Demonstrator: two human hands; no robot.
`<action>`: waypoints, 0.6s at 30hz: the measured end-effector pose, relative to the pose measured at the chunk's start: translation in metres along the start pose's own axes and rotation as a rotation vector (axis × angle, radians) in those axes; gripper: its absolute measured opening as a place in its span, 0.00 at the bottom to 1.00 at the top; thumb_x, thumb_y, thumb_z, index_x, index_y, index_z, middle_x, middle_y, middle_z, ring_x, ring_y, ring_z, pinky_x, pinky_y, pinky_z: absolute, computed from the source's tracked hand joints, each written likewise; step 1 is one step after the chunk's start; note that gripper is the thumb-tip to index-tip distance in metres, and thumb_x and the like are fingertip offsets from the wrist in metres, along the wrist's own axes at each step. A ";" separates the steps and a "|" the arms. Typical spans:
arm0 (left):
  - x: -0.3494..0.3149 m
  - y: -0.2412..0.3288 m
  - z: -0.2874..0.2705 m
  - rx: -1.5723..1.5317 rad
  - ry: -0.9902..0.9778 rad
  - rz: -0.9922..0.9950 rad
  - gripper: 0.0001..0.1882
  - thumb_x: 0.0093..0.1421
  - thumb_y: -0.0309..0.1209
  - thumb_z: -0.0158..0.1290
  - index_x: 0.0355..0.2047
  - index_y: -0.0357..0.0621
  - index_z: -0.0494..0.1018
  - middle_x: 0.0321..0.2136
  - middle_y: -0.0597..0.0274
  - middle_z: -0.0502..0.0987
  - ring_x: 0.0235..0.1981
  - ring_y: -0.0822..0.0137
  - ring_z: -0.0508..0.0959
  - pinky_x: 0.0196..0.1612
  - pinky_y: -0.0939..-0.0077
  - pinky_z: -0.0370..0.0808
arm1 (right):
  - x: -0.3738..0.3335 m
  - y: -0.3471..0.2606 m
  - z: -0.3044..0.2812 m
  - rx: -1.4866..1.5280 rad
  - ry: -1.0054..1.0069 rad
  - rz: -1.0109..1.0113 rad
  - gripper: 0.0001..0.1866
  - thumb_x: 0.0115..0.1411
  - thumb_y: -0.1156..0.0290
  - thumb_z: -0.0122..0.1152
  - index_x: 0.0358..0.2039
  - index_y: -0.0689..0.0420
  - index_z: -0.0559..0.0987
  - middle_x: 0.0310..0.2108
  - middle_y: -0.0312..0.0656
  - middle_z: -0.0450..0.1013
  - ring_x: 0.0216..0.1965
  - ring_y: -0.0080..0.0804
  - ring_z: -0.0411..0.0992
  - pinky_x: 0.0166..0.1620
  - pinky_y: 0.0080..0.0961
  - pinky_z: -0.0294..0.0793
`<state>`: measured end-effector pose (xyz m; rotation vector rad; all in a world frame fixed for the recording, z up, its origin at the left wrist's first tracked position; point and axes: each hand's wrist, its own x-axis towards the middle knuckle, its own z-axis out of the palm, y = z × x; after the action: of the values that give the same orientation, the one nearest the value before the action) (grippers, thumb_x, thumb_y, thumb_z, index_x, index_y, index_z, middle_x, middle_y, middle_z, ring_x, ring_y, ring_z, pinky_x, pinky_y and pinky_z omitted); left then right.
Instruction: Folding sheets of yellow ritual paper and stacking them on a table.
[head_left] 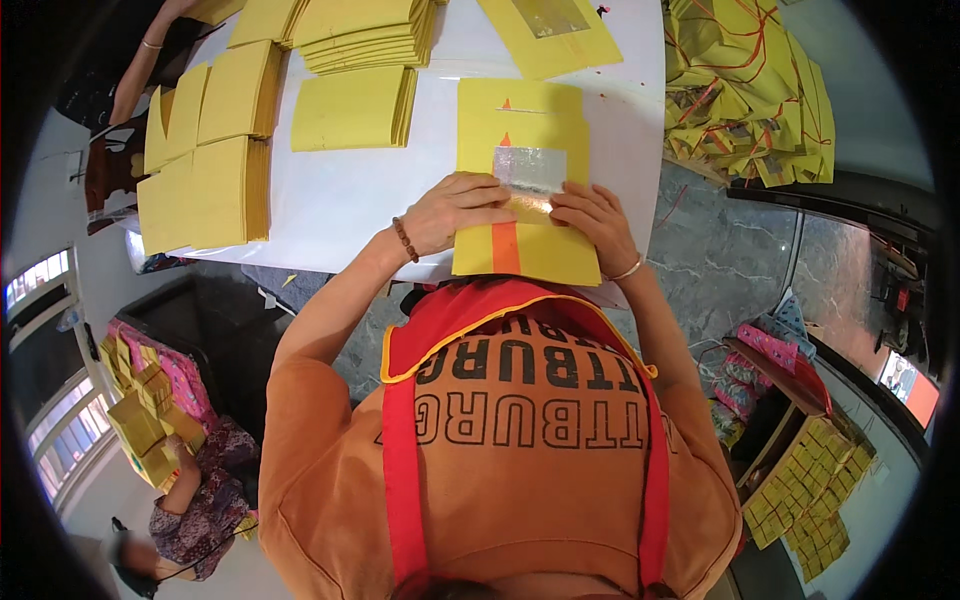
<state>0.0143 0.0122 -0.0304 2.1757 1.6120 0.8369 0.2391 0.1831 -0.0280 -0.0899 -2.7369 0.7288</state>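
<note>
A yellow paper sheet (555, 255) lies at the near edge of the white table, other yellow sheets showing beyond it. On it are a shiny silver foil patch (530, 165) and an orange stripe (505, 250). My left hand (458, 210) grips the paper at the foil's left side, its fingers bent and pressed together. Across from it, my right hand (598, 222) curls its fingers onto the paper at the foil's lower right corner. The foil's near edge looks slightly bent up and catches the light. What lies under my fingertips is hidden.
Stacks of folded yellow paper (345, 110) stand on the white table (330, 215) to the left and at the back. More yellow paper with red strings (750, 95) is heaped at the right. Another person's arm (135, 80) is at the far left; another person (205, 490) works lower left.
</note>
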 end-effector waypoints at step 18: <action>-0.001 0.024 0.005 0.329 0.062 -0.222 0.21 0.52 0.35 0.49 0.48 0.59 0.71 0.49 0.68 0.70 0.53 0.60 0.64 0.57 0.56 0.52 | -0.011 -0.020 -0.022 1.816 0.278 1.123 0.22 0.61 0.70 0.49 0.56 0.59 0.63 0.50 0.43 0.66 0.44 0.30 0.70 0.49 0.25 0.68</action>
<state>0.0357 0.0041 -0.0212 2.1352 2.1032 0.6148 0.2567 0.1744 -0.0030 -1.0957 -0.6919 2.6679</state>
